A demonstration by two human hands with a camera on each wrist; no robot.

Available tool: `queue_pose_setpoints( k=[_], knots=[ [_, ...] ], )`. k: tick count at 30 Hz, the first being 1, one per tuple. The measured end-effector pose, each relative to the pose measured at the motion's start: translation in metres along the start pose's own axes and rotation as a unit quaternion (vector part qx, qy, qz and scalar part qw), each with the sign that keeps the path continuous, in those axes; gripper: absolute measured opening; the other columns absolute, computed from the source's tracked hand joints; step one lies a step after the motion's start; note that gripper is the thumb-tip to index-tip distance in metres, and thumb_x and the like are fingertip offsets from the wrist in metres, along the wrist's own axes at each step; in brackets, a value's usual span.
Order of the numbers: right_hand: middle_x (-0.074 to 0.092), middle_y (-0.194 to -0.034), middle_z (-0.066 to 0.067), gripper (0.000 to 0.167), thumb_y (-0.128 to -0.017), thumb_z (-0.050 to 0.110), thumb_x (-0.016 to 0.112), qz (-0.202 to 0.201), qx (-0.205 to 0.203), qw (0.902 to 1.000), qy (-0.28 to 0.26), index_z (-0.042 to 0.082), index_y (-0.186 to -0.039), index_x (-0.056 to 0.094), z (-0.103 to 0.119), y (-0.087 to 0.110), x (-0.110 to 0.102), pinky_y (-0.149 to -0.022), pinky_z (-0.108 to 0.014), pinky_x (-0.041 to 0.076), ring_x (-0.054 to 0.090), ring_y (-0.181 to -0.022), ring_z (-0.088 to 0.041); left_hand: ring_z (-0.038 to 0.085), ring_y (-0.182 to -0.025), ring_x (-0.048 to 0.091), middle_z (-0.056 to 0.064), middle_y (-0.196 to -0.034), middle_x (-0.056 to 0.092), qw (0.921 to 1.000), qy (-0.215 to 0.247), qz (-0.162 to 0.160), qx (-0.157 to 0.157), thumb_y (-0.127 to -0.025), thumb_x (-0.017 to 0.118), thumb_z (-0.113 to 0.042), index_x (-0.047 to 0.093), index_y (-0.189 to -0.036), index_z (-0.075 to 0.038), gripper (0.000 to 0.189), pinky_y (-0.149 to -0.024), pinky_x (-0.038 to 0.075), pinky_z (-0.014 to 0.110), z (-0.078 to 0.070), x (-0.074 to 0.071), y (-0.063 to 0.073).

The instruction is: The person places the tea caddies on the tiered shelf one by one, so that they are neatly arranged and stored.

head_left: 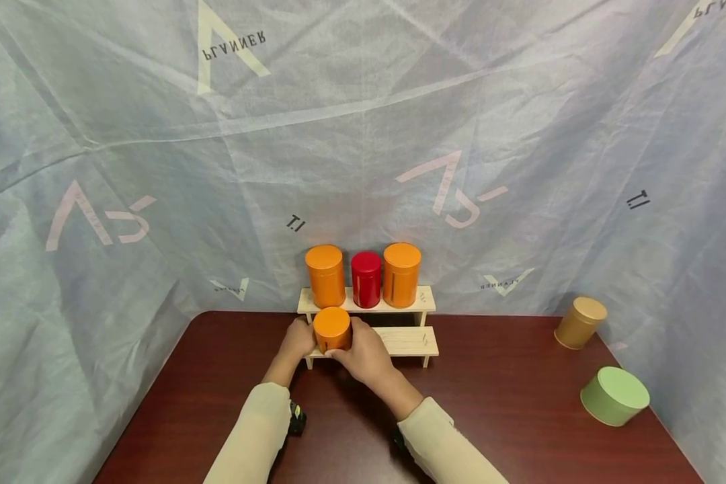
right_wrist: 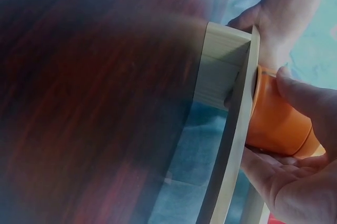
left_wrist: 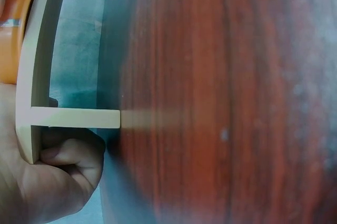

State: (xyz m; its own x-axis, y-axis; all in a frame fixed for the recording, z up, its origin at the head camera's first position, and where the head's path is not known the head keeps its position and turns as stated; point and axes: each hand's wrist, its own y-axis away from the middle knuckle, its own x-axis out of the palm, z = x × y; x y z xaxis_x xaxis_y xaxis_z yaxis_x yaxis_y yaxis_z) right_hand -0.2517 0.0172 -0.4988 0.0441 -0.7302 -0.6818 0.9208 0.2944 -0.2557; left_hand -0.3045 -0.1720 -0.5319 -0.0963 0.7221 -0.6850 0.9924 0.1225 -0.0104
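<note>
A small orange tin (head_left: 333, 328) with a lid stands upright at the left end of the lower step of a pale wooden two-step rack (head_left: 408, 341). My right hand (head_left: 368, 353) holds this tin, thumb and fingers on opposite sides, as the right wrist view also shows. At the rack's left end is my left hand (head_left: 296, 339). In the left wrist view, the left hand (left_wrist: 63, 184) grips the end of the lower board, its fingers curled beneath it by the leg. On the upper step stand two taller orange tins (head_left: 325, 277) (head_left: 402, 277) with a red tin (head_left: 366, 281) between them.
A gold tin (head_left: 581, 323) and a low green tin (head_left: 614, 396) stand at the right side of the dark reddish-brown table (head_left: 508, 403). Grey printed cloth (head_left: 363, 134) hangs behind the rack and along both sides.
</note>
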Motion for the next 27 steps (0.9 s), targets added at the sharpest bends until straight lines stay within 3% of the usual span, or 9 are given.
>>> queue_pose_setpoints(
  k=[11,19,27],
  knots=[
    [0.069,-0.131,-0.018,0.075,-0.085,0.028,0.09,0.002,0.005,0.9999,-0.013,-0.002,-0.144,0.055,0.0028,0.0009,-0.0007,-0.103,-0.05,0.057,0.07,-0.117,-0.033,0.023,-0.076,0.062,0.025,-0.094,0.073,0.9998,0.007,-0.011,0.011,-0.11,0.043,-0.024,0.068,-0.117,0.013,0.046,-0.082,0.059,0.048,0.0012,0.0003,-0.0012],
    [0.07,-0.13,-0.016,0.076,-0.083,0.032,0.092,-0.006,-0.006,1.0,0.0,-0.001,-0.142,0.058,0.0006,0.0018,0.0018,-0.1,-0.049,0.059,0.071,-0.114,-0.032,0.022,-0.073,0.058,0.018,-0.087,0.07,0.9997,0.022,0.0,-0.008,-0.11,0.044,-0.029,0.068,-0.118,0.011,0.048,-0.078,0.057,0.043,0.0046,0.001,0.0007],
    [0.072,-0.125,-0.017,0.074,-0.08,0.029,0.095,-0.015,-0.011,0.9998,0.01,-0.002,-0.137,0.06,0.0003,0.0002,0.0003,-0.097,-0.049,0.059,0.072,-0.111,-0.032,0.023,-0.077,0.059,0.022,-0.096,0.072,0.9991,0.041,0.007,-0.004,-0.109,0.044,-0.03,0.066,-0.126,0.013,0.051,-0.083,0.056,0.044,0.0052,0.0016,-0.0014]
  ],
)
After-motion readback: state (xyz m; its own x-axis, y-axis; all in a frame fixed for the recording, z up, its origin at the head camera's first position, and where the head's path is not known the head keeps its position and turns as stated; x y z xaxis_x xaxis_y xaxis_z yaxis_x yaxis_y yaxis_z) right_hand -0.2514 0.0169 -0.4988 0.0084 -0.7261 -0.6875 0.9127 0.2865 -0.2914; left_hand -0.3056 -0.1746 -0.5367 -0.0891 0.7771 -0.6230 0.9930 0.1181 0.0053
